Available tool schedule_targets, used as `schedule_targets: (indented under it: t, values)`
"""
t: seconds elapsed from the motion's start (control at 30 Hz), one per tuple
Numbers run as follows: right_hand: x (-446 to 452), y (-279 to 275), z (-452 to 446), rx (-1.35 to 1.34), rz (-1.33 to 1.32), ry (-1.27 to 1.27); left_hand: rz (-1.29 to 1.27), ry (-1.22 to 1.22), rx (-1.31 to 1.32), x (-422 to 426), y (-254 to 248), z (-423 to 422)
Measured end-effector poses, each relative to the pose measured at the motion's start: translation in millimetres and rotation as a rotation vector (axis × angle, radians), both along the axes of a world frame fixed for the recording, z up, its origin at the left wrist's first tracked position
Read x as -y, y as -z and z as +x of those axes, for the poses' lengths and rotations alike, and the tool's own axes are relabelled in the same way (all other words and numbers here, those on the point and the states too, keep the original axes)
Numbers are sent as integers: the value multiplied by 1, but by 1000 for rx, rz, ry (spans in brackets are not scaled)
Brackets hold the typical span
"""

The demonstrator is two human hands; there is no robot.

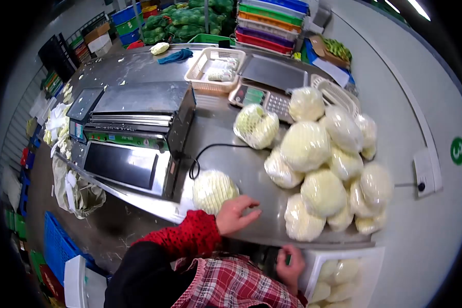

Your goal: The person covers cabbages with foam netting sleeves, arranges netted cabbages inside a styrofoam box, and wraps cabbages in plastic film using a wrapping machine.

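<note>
My left hand (237,214), in a red sleeve, reaches over the steel table with its fingers stretched out and nothing in them. Just beyond it, close to the wrist, lies a pale cabbage (214,191) that looks covered in a white foam net. My right hand (291,264) is low by the table's front edge, fingers loosely curled and apart, with no object visible in it. It is beside a white foam box (379,267) holding several pale cabbages (346,270). A pile of film-wrapped cabbages (323,193) fills the table's right side. Another netted cabbage (256,126) sits farther back.
A film-wrapping machine (143,100) stands on the left, its black cable (216,146) crossing the table. Behind are a scale (274,72) with a keypad and a cream basket (192,74) holding wrapped items. A wall (390,118) bounds the right side.
</note>
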State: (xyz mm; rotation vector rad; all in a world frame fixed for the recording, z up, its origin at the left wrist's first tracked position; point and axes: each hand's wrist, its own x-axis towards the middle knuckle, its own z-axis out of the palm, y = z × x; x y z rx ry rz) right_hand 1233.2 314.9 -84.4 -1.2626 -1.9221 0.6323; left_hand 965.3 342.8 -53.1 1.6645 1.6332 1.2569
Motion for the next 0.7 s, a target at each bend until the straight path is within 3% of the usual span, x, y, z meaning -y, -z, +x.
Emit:
schedule_targets:
  t: [0.03, 0.13, 0.27, 0.33, 0.4, 0.5, 0.57, 0.7]
  values:
    - [-15, 17, -24, -22, 26, -101, 39, -35, -2, -23, 2, -26]
    - [-45, 58, -77, 64, -215, -141, 40, -81, -13, -107, -10, -117]
    - [-88, 77, -123, 129, -404, -87, -46, -215, -276, -227, -33, -251]
    - [-114, 77, -149, 347, 16, -127, -189, -323, -368, -286, -25, -311]
    - [-132, 91, -166, 369, -65, -174, -297, -390, -453, -340, 4, -363]
    - [-144, 118, -177, 628, 184, -143, -385, -518, -465, -402, 40, -406]
    - [-143, 128, -170, 604, 141, -163, -395, -654, -452, -428, 57, -420]
    - [-146, 139, -169, 550, 122, -160, -416, -700, -490, -457, 89, -433]
